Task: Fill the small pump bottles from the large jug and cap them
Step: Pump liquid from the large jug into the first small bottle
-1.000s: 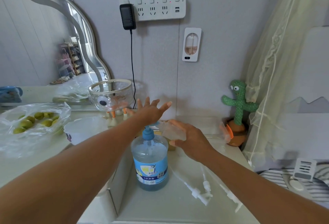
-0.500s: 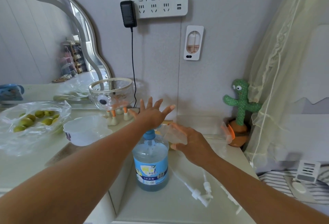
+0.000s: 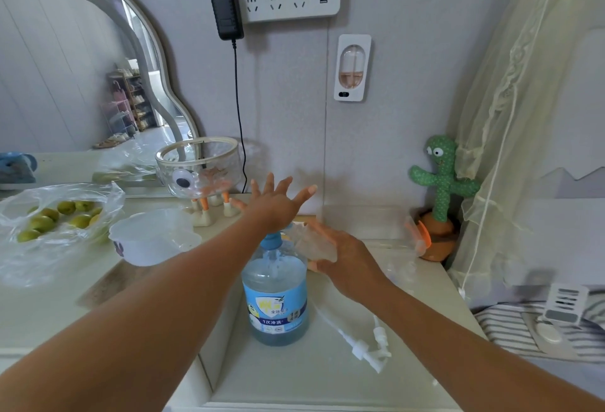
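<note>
Nearest, two loose pump caps (image 3: 363,344) lie on the white counter (image 3: 294,379), at four o'clock from the large jug (image 3: 276,300) of blue liquid. The right hand (image 3: 350,264) curls round a small clear bottle (image 3: 309,243), tilted, at three o'clock of the jug's blue pump head (image 3: 272,241). The left hand (image 3: 273,205), fingers spread straight, rests its palm on that pump head. Filling looks to be the step in hand (capping waits). The next move calls for a steady downward press, with the bottle's mouth held under the spout.
</note>
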Action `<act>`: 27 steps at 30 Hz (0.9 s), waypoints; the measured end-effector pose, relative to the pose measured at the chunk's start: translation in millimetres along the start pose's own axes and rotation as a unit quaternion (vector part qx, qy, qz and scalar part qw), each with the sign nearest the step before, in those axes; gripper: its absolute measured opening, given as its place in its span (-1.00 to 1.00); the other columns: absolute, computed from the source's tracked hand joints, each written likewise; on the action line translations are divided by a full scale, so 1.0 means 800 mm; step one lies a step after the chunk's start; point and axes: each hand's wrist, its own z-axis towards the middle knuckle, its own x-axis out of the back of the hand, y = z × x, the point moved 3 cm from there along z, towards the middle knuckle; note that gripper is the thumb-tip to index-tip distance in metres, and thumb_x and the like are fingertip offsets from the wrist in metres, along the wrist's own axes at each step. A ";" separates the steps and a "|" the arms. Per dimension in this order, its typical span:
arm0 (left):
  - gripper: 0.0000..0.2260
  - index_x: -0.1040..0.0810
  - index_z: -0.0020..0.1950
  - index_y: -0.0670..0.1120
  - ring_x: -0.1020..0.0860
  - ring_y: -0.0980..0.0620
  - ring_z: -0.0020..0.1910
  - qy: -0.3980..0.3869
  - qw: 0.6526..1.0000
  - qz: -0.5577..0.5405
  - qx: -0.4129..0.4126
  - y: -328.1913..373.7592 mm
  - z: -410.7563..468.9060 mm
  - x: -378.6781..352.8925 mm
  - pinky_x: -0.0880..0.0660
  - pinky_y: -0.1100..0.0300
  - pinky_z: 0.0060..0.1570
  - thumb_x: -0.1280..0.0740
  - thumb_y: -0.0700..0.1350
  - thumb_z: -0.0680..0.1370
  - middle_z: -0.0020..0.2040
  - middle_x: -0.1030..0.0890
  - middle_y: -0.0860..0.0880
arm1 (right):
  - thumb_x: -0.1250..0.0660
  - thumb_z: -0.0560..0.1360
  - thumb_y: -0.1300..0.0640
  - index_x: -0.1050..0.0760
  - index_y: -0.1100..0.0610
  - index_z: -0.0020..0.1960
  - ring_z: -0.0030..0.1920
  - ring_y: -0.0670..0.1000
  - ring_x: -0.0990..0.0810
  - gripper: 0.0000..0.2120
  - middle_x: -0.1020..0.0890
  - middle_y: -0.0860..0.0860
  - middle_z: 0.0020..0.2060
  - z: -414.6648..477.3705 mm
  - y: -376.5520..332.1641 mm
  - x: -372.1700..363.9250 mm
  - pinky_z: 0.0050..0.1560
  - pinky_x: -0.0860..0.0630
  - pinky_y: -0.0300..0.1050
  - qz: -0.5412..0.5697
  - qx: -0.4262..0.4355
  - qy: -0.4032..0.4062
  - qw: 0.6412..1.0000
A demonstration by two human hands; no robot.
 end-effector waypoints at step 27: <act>-0.25 0.07 0.55 0.21 0.37 -0.15 0.50 0.026 0.999 -0.011 0.023 0.018 -0.032 0.030 0.38 -0.41 0.29 0.18 0.50 0.41 0.56 0.30 0.03 | -0.34 0.50 0.01 -0.19 -0.31 0.42 0.28 0.08 -0.40 -0.42 -0.46 -0.03 0.23 -0.011 -0.017 0.033 0.24 -0.38 0.26 -0.126 0.042 0.021 0.991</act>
